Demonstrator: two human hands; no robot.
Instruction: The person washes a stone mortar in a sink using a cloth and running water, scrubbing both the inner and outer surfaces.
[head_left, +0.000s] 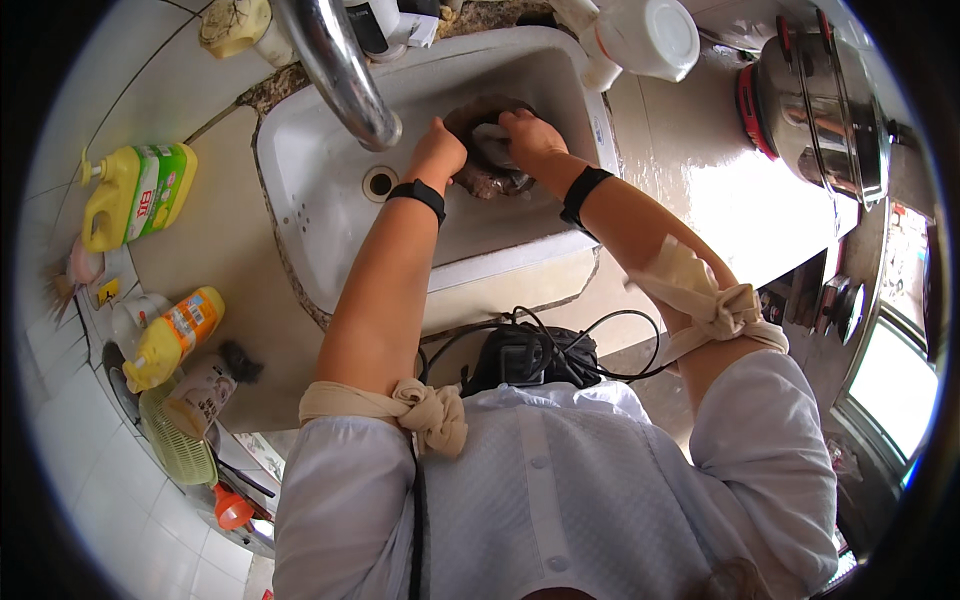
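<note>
A dark brown, see-through bowl (469, 112) is tilted in the right half of a white ceramic sink (300, 135). My left hand (439, 154) is closed at the bowl's left edge, with the fingertips hidden. Inside the bowl, my right hand (534, 139) presses a pale grey piece (491, 141), perhaps a cloth or sponge, with bent fingers. The bowl's lower edge looks wet and pinkish brown. A chrome faucet (337, 75) arches over the sink, left of both hands. The round drain (380, 183) lies left of my left hand.
On the left counter are a yellow-green detergent jug (139, 196) and a yellow-orange pump bottle (176, 337). A green plastic basket (172, 435) and an orange funnel (233, 508) lie lower. At right are a white jug (649, 37) and a steel pot (817, 112).
</note>
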